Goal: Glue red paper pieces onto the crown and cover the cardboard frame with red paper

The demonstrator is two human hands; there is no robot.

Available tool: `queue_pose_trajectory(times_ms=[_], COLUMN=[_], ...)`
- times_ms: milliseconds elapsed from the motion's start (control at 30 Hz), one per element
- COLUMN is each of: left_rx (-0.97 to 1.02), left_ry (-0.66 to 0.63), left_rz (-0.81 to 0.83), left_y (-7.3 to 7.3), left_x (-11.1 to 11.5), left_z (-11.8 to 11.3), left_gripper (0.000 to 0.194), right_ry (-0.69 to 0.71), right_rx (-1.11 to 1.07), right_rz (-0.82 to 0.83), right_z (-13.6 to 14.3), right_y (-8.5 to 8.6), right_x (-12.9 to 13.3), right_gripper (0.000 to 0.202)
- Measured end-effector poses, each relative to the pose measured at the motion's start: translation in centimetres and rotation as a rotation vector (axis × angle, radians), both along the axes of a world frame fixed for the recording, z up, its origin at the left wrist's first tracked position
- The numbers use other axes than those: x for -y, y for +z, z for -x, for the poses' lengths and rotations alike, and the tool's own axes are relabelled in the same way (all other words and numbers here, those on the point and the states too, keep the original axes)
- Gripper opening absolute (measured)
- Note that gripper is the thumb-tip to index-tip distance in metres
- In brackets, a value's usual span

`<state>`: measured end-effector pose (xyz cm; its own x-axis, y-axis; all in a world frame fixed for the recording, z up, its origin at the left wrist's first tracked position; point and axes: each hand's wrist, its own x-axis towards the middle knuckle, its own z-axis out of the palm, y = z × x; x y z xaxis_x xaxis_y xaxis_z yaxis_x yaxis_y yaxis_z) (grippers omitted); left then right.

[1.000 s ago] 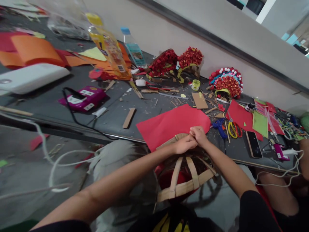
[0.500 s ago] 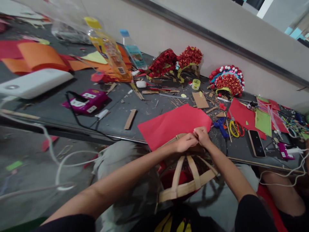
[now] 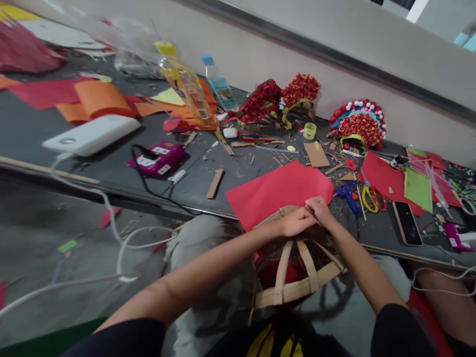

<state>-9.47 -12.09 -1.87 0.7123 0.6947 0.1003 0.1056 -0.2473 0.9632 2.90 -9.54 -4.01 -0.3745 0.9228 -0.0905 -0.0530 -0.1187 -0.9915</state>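
Note:
A frame of tan cardboard strips (image 3: 288, 292) with red inside rests on my lap against the table edge. My left hand (image 3: 297, 221) lies closed on its upper rim, fingers pressed together. Touching it, my right hand (image 3: 319, 210) is curled in a pinch at the same rim. Whatever the fingertips hold is too small and hidden to name. Just beyond both hands, a red sheet (image 3: 280, 188) lies on the table and reaches over its edge.
Right of the sheet are a blue glue gun (image 3: 348, 194), scissors (image 3: 370, 198) and a phone (image 3: 407, 223). Two bottles (image 3: 189, 94) and red decorated pieces (image 3: 302, 89) stand behind. A white power bank (image 3: 92, 135), a purple power strip (image 3: 159, 158) and cables are left. Another person's leg shows at right.
The view has swung left, so everything appears shifted to the right. Both hands stay together at the frame's rim, with the left fingers slightly flatter over it.

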Motion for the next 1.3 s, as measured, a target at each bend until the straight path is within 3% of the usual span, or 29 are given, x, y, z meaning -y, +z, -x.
queue_pose_trajectory(times_ms=[133,200,333,533,667,767,900,1000,1133,1200,1300], left_rx=[-0.083,-0.288,-0.546,-0.773,-0.843,-0.81,-0.7,-0.592,-0.463,-0.386,-0.236], left_ry=[0.029,0.044,0.116,0.187,0.172,0.158,0.147,0.183,0.281,0.406,0.735], left_rz=[-0.172,-0.449,-0.68,-0.938,-0.975,-0.983,-0.983,-1.035,-1.013,-0.915,-0.728], left_y=[1.7,2.1,1.4,0.0,-1.8,-3.4,-3.9,-3.0,-1.4,-0.5,1.5], left_x=[1.2,2.2,5.0,9.6,10.6,10.2,9.3,8.8,7.9,7.1,5.2], left_z=[1.5,3.3,8.1,13.3,14.1,13.6,12.5,12.3,13.5,14.1,14.2], left_gripper=[0.028,0.033,0.035,0.062,0.065,0.053,0.047,0.046,0.045,0.041,0.036], right_ry=[0.002,-0.003,0.007,0.009,-0.002,-0.012,-0.023,-0.041,-0.186,-0.283,-0.356], right_rx=[-0.037,-0.06,-0.12,-0.207,-0.251,-0.279,-0.311,-0.345,-0.493,-0.552,-0.499], right_rz=[0.028,0.044,0.091,0.153,0.176,0.201,0.249,0.267,0.127,-0.027,-0.178], right_z=[0.0,0.1,0.2,0.2,0.0,0.0,-0.3,-1.7,-6.1,-8.8,-12.1], right_y=[0.3,0.4,0.3,0.5,0.6,0.6,1.1,3.0,7.6,9.8,11.7], right_x=[0.1,0.1,0.0,-0.2,-0.2,-0.4,-0.8,-1.2,-1.4,-1.0,-0.1], right_gripper=[0.046,0.047,0.048,0.049,0.05,0.051,0.05,0.05,0.052,0.053,0.054])
